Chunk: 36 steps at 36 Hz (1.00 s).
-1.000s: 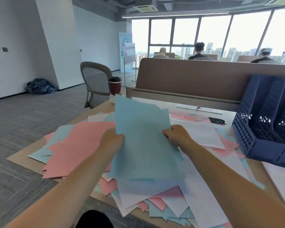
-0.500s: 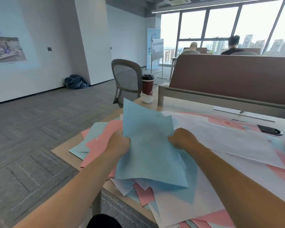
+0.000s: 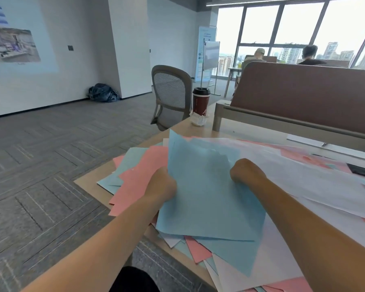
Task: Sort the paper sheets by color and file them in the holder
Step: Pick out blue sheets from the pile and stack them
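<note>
Left hand (image 3: pixel 161 187) curled tight on the left edge of a loose stack of light blue paper sheets (image 3: pixel 207 197), fingers hidden behind the paper. Right hand (image 3: pixel 243 170) likewise closed on the stack's right edge, knuckles toward the camera (fingertips out of sight under the sheets). Stack gripped between the two hands, tilted with the far edge up, near corners drooping onto the papers below. Top edges of the blue sheets uneven, not squared.

Underneath, a spread-out litter of pale pink paper sheets (image 3: pixel 139 175), large white paper sheets (image 3: pixel 303 180) and more blue ones, overlapping across the light wooden bench (image 3: pixel 85 184), several corners hanging past its near edge. Bare wood at the left corner.

At the far end of the bench, a dark red paper cup (image 3: pixel 201 101) with a black lid, upright, with a crumpled white tissue (image 3: pixel 198 121) against its base. Right of the cup, a brown divider panel (image 3: pixel 303 95) along the bench's far side. A flat black object (image 3: pixel 361 171) on the papers at the right edge, too cut off to identify. Beyond the bench corner, a grey mesh-backed office chair (image 3: pixel 171 91) on the carpet.
</note>
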Available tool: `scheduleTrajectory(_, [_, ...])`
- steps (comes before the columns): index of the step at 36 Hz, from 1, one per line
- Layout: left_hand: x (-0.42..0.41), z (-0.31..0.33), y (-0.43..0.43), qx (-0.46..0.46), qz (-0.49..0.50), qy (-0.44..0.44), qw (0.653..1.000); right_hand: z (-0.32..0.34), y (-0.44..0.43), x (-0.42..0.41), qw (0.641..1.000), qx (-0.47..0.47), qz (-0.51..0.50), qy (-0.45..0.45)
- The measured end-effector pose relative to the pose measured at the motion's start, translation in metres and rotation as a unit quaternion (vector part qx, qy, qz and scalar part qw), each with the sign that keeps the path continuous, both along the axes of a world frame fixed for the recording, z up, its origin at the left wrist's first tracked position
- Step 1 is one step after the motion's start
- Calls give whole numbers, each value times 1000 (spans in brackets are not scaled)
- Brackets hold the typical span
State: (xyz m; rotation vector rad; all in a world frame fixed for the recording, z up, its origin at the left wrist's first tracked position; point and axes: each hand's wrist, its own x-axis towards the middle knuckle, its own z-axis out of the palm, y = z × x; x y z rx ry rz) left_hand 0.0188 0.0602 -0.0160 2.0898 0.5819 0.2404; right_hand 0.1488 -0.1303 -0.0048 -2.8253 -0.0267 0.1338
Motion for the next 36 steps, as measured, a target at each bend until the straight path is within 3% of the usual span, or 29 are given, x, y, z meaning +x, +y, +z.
scheduleTrajectory(9, [1, 5, -1, 16, -5, -11, 1000, 4, 2, -5, 1000, 27, 1, 13])
scheduleTrajectory(15, [1, 7, 5, 15, 5, -9, 1000, 6, -6, -3, 992, 114, 16, 47])
scheduleTrajectory(19, [2, 4, 17, 56, 37, -12, 998, 4, -10, -7, 999, 30, 17, -33])
scheduleTrajectory(27, [-5, 1, 26, 60, 35, -2, 998, 0, -5, -18, 995, -69, 71, -10])
scheduleTrajectory(36, [-10, 4, 18, 41, 13, -23, 999, 1, 0, -20, 997, -44, 59, 14])
